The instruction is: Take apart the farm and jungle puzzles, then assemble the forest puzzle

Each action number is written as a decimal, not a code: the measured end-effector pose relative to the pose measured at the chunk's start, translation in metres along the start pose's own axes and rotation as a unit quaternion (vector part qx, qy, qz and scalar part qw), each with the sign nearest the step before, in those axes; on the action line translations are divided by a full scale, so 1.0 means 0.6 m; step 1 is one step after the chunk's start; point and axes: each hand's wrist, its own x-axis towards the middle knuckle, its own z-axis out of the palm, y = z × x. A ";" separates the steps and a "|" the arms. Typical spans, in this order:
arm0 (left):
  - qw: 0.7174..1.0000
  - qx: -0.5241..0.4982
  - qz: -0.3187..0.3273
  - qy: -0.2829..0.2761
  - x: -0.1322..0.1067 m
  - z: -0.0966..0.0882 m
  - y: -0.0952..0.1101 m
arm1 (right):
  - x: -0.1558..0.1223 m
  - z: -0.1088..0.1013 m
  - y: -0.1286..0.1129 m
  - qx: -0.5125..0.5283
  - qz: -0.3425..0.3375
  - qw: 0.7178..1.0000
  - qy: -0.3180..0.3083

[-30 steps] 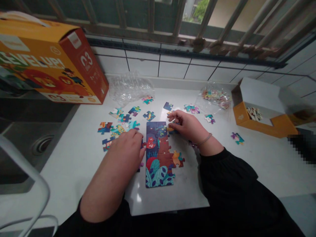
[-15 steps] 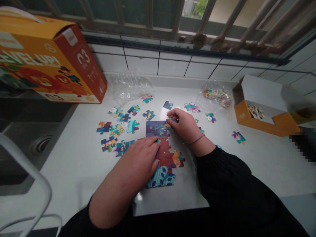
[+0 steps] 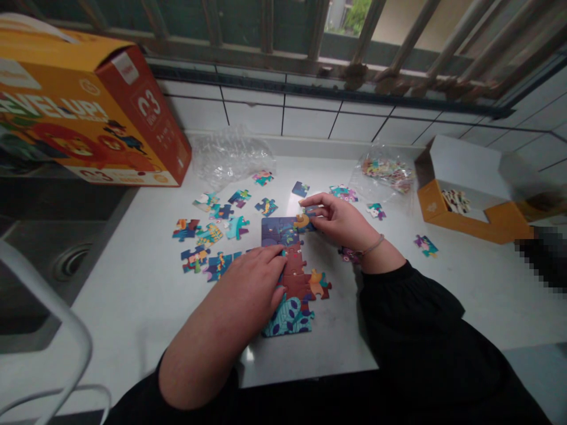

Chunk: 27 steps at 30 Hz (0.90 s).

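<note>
A partly built jigsaw strip [image 3: 290,277] lies upright on the white counter [image 3: 133,295] in front of me. My left hand [image 3: 254,283] rests flat on the strip's left side, fingers stretched over its middle pieces. My right hand [image 3: 339,221] pinches a blue and yellow puzzle piece [image 3: 305,221] against the strip's upper right corner. Several loose pieces [image 3: 208,233] are scattered to the left of the strip and a few more lie behind it and near my right wrist.
A large orange puzzle box [image 3: 84,124] stands at the back left beside a sink [image 3: 48,254]. An empty clear bag [image 3: 233,156] and a bag of pieces [image 3: 390,171] lie by the tiled wall. A small open orange box [image 3: 469,203] sits at right.
My left hand slid right from the loose pieces onto the strip. My right hand shifted slightly, and the piece it holds now shows at the strip's top right corner.
</note>
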 end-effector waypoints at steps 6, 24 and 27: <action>1.000 0.004 -0.002 -0.016 0.002 -0.007 0.003 | -0.008 -0.007 -0.010 -0.108 -0.086 0.990 0.015; 1.000 0.008 0.002 0.000 -0.002 0.007 -0.006 | -0.017 -0.026 -0.024 -0.337 -0.156 0.924 -0.093; 1.000 0.007 -0.001 -0.008 -0.001 0.005 -0.004 | -0.015 -0.023 -0.018 -0.331 -0.158 0.925 -0.103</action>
